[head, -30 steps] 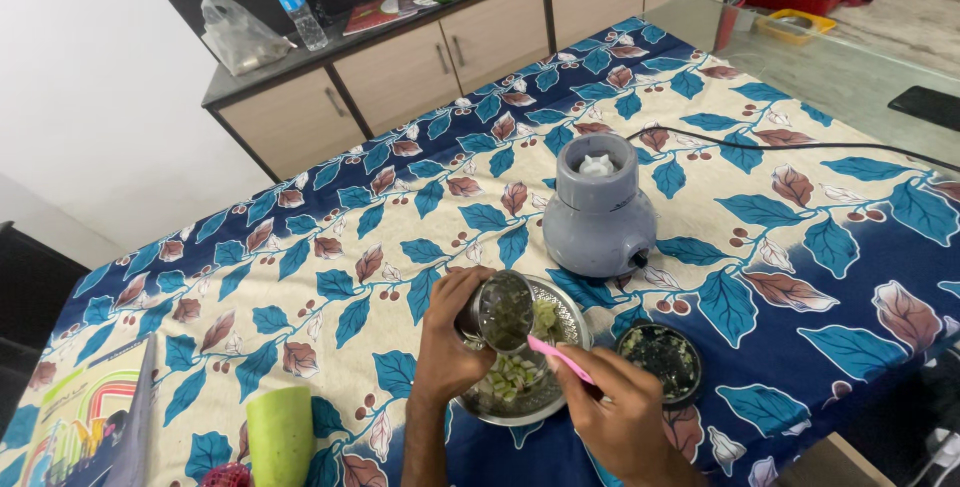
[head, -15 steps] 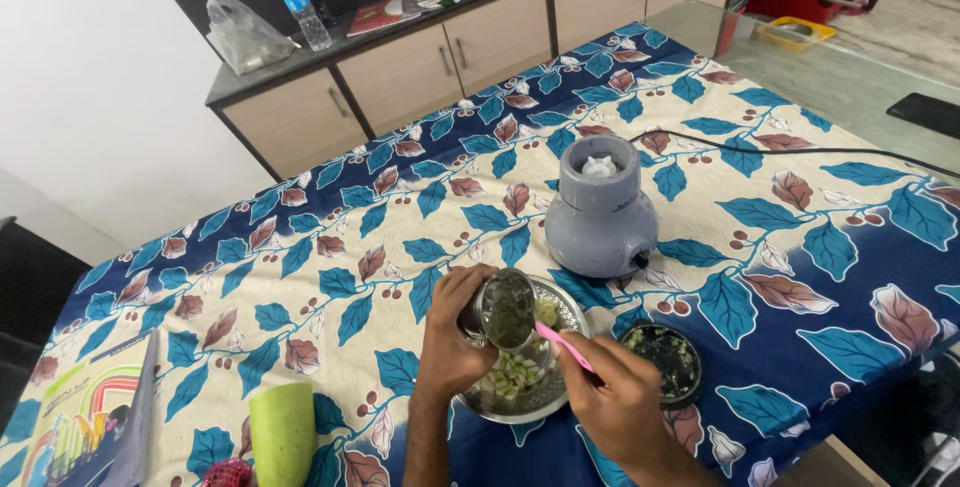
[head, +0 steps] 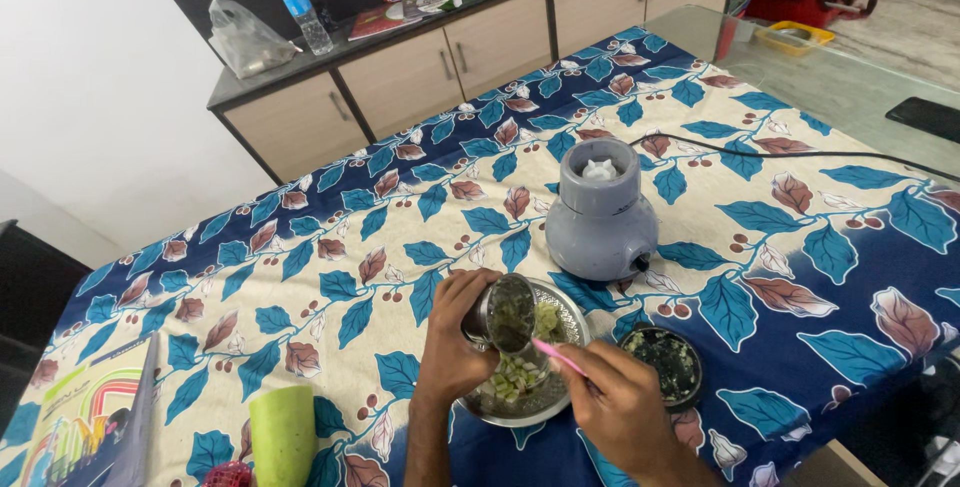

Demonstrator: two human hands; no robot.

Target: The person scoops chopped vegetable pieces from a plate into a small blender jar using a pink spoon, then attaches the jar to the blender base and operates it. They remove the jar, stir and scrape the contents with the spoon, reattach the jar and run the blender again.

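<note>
Head view: left hand (head: 452, 347) was wrapped tight around a steel jar (head: 502, 313), tilted mouth-down over a steel plate (head: 566, 309) of chopped green pieces. Right hand (head: 618, 407) had its grip closed on a pink spatula (head: 556, 355), tip at the jar mouth. Grey mixer base (head: 601, 211) stood just behind the plate, black lid (head: 661, 362) beside it on the leaf-print tabletop (head: 330, 247). Far cabinet carried a clear bottle with blue label (head: 302, 11), grey plastic bag (head: 244, 39). Colourful book (head: 90, 417) lay lower left.
</note>
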